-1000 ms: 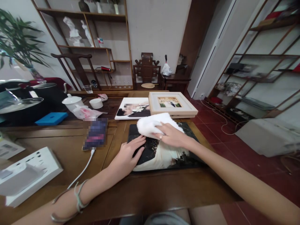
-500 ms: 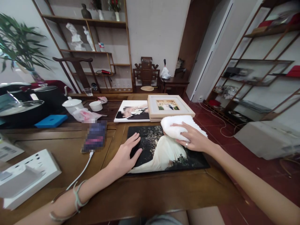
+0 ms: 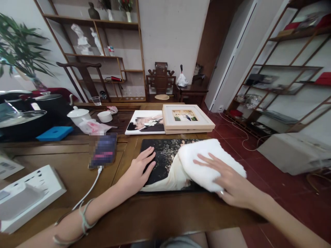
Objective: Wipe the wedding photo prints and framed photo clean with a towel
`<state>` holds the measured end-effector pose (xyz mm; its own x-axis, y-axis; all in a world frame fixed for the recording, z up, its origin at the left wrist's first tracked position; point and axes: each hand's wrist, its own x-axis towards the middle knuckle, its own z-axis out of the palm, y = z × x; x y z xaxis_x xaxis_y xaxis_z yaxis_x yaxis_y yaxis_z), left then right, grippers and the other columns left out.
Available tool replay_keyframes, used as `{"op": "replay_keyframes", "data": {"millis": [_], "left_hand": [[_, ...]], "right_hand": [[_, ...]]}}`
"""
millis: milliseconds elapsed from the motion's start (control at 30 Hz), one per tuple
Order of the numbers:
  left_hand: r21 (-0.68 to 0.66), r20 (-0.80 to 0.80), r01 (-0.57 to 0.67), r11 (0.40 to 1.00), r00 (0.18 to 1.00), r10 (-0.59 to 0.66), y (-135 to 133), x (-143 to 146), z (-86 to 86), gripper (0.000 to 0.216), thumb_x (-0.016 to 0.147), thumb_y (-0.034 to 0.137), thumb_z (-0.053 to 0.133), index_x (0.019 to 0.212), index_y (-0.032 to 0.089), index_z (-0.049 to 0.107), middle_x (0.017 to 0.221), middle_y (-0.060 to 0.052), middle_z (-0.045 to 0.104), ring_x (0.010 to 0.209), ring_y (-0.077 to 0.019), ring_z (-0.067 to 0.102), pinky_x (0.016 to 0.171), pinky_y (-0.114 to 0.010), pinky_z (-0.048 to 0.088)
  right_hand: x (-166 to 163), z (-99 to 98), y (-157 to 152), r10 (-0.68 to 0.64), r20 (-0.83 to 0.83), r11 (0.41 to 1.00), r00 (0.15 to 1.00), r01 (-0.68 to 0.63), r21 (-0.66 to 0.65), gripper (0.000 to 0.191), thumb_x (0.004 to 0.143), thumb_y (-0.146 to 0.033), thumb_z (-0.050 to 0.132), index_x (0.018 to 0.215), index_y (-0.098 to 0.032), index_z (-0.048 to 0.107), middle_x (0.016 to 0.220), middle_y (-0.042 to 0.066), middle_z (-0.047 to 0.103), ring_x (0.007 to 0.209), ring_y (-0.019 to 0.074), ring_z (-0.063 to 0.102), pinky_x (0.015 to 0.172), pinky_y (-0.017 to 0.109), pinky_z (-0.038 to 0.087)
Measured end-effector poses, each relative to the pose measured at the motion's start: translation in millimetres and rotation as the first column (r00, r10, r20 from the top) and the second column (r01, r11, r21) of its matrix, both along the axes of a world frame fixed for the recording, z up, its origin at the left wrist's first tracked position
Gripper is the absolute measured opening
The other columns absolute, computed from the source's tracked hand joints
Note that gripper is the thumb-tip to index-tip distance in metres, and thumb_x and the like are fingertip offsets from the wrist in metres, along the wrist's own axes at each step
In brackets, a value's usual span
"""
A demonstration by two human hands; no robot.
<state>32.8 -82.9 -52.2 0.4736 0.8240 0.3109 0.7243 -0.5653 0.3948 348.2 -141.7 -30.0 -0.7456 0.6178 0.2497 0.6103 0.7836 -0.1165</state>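
Note:
A dark photo panel showing a pale flowing dress lies flat on the wooden table. My left hand rests over its left edge, fingers stretched out and holding nothing. On the panel's right half is a folded, fluffy white towel, which hides that side and reaches past the edge. My right hand grips the towel from above at its near right part, pressing it down with the fingers extended. A ring shows on this hand; its thumb is mostly hidden.
Behind the panel lie a white-edged photo print and a light wooden picture frame. To the left are a phone with a white cable, a power strip, a blue box and a lidded white bowl.
My right hand has moved the towel toward me and to the right across the panel, uncovering some of its far edge. My left hand has stayed in place.

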Motion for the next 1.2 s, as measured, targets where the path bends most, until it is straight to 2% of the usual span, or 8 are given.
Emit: {"op": "replay_keyframes", "data": {"millis": [133, 233, 433, 633, 800, 1000, 1100, 1200], "left_hand": [[0.035, 0.019, 0.013, 0.999, 1.0, -0.014, 0, 1, -4.1, 0.042, 0.093, 0.03, 0.036, 0.118, 0.008, 0.061, 0.135, -0.015, 0.051, 0.13, -0.0245, 0.042, 0.107, -0.046, 0.036], [0.057, 0.03, 0.01, 0.998, 0.999, -0.012, 0, 1, -5.7, 0.038, 0.092, 0.029, 0.039, 0.114, 0.009, 0.062, 0.133, -0.016, 0.053, 0.128, -0.0252, 0.044, 0.104, -0.047, 0.038], [0.07, 0.016, 0.02, 0.997, 1.0, -0.021, -1, -1, -4.9, 0.034, 0.092, 0.028, 0.039, 0.112, 0.012, 0.061, 0.134, -0.015, 0.052, 0.127, -0.0253, 0.045, 0.103, -0.048, 0.04], [0.073, 0.045, 0.019, 0.997, 0.999, -0.022, -1, 0, -5.4, 0.031, 0.091, 0.028, 0.041, 0.11, 0.014, 0.062, 0.132, -0.014, 0.054, 0.126, -0.0265, 0.046, 0.102, -0.048, 0.042], [0.091, 0.062, -0.015, 0.996, 0.998, 0.009, -2, 3, -8.5, 0.031, 0.091, 0.027, 0.04, 0.107, 0.013, 0.062, 0.13, -0.015, 0.055, 0.125, -0.0273, 0.047, 0.101, -0.05, 0.042], [0.073, 0.057, -0.023, 0.997, 0.998, 0.019, -4, 5, -4.4, 0.028, 0.091, 0.026, 0.04, 0.105, 0.013, 0.061, 0.13, -0.017, 0.055, 0.125, -0.0271, 0.047, 0.102, -0.049, 0.041], [0.069, 0.042, -0.019, 0.997, 0.999, 0.016, -6, 5, -2.1, 0.027, 0.091, 0.025, 0.041, 0.105, 0.014, 0.06, 0.13, -0.017, 0.054, 0.125, -0.0267, 0.047, 0.103, -0.049, 0.04], [0.064, 0.024, -0.035, 0.997, 0.999, 0.033, -8, 4, -1.7, 0.028, 0.091, 0.025, 0.04, 0.106, 0.012, 0.06, 0.131, -0.018, 0.053, 0.126, -0.0276, 0.046, 0.102, -0.05, 0.04]], "right_hand": [[0, 4.1, -42, 0.039, -0.025, 0.993, 0.999, -0.042, -0.108, 0.016, 0.068, -0.013, 0.05, 0.065, -0.021, 0.064, 0.145, 0.003, 0.038, 0.136, 0.031, 0.022, 0.11, 0.057, 0.016], [-1, 8.3, -48, 0.068, -0.013, 0.989, 0.998, -0.069, -0.134, 0.018, 0.067, -0.014, 0.052, 0.069, -0.023, 0.067, 0.141, 0.001, 0.043, 0.136, 0.03, 0.024, 0.112, 0.053, 0.017], [9, 3.6, 16, -0.094, -0.01, 0.996, 0.996, 0.094, 0.0, 0.016, 0.072, -0.012, 0.05, 0.07, -0.019, 0.063, 0.142, 0.01, 0.041, 0.131, 0.0302, 0.035, 0.109, 0.052, 0.027], [19, -4.7, 77, -0.306, -0.071, 0.949, 0.949, 0.311, 0.06, 0.021, 0.086, -0.024, 0.047, 0.098, -0.017, 0.063, 0.136, 0.015, 0.048, 0.121, 0.0326, 0.048, 0.099, 0.053, 0.039], [6, 0.1, 33, -0.2, 0.001, 0.978, 0.98, 0.199, 0.053, 0.018, 0.07, -0.008, 0.05, 0.077, -0.017, 0.064, 0.142, 0.015, 0.04, 0.13, 0.0315, 0.036, 0.108, 0.055, 0.027], [-16, 11.7, -48, 0.042, 0.117, 0.999, 0.992, -0.041, -0.008, 0.02, 0.053, -0.007, 0.049, 0.059, -0.023, 0.06, 0.145, 0.0, 0.035, 0.136, 0.033, 0.021, 0.109, 0.059, 0.02], [-18, 12.6, -49, 0.073, 0.121, 0.997, 0.99, -0.07, -0.03, 0.018, 0.053, -0.008, 0.05, 0.057, -0.024, 0.059, 0.144, -0.002, 0.036, 0.135, 0.0324, 0.023, 0.11, 0.057, 0.022], [-13, 9.4, -21, 0.03, 0.023, 0.999, 0.999, -0.029, -0.021, 0.019, 0.06, -0.007, 0.05, 0.065, -0.021, 0.06, 0.144, 0.005, 0.038, 0.134, 0.0301, 0.027, 0.109, 0.055, 0.025]]}}
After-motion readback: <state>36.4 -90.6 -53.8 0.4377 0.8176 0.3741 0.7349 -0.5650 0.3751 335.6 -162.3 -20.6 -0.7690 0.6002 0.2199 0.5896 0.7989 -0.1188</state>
